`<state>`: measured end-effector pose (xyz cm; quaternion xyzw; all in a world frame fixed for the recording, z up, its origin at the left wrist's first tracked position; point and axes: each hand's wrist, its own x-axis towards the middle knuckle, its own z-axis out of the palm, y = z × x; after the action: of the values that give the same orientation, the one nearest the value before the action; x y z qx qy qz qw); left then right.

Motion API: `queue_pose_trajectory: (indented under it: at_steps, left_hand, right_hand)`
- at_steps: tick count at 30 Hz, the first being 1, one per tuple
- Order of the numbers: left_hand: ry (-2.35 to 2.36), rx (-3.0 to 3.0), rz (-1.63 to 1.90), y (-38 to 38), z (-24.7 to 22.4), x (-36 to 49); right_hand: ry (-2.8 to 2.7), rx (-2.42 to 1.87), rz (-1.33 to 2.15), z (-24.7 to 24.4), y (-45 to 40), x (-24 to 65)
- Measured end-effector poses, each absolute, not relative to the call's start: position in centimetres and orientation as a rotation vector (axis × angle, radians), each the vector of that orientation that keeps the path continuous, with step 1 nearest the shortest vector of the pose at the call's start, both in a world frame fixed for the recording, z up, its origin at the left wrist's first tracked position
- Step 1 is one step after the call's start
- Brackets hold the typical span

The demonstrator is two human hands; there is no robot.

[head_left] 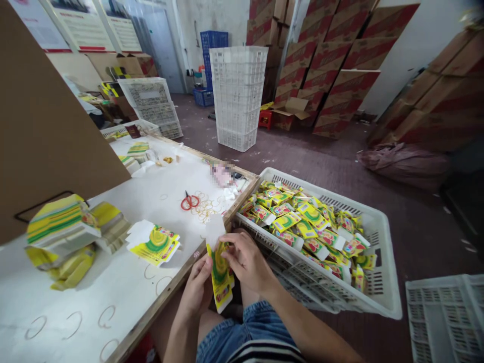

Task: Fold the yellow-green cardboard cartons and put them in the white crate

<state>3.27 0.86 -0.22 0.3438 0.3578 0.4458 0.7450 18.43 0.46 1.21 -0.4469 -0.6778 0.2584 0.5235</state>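
Observation:
A yellow and green carton (220, 275), its white flap raised at the top, is held upright over my lap. My left hand (199, 282) pinches its left edge with the thumb in front. My right hand (244, 257) has its fingers closed on the upper right side, just below the flap. Left of my hands, a few flat cartons (157, 244) lie on the white table (139, 297). Bundled flat cartons (64, 222) are piled farther left. At my right, a white crate (385, 252) holds several folded cartons (310, 214).
Red-handled scissors (189, 201) and rubber bands (206, 207) lie on the table beyond my hands. A brown board (49, 116) stands at the left. Stacked white crates (240, 96) and brown boxes (321, 65) stand behind; another crate (446, 317) is at the lower right.

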Motion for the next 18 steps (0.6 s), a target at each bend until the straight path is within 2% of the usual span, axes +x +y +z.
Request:
queue_pose_trajectory:
  at_steps: [7,11,15,18]
  left_hand:
    - [0.756,0.775,0.857,0.5,-0.2,3.1]
    - [0.808,0.762,0.938,0.7,-0.3,3.7]
    - [0.961,0.866,1.123,0.9,-1.4,4.1]
    - [1.075,1.028,1.138,1.0,-1.8,4.3]
  right_hand:
    - [-1.202,-0.993,1.016,-0.3,1.0,18.2]
    - [-1.095,-1.082,0.859,-0.7,0.7,17.9]
    - [-1.257,-1.192,0.934,-1.4,0.0,17.5]
    - [-1.299,-1.276,0.865,-2.3,0.0,17.4]
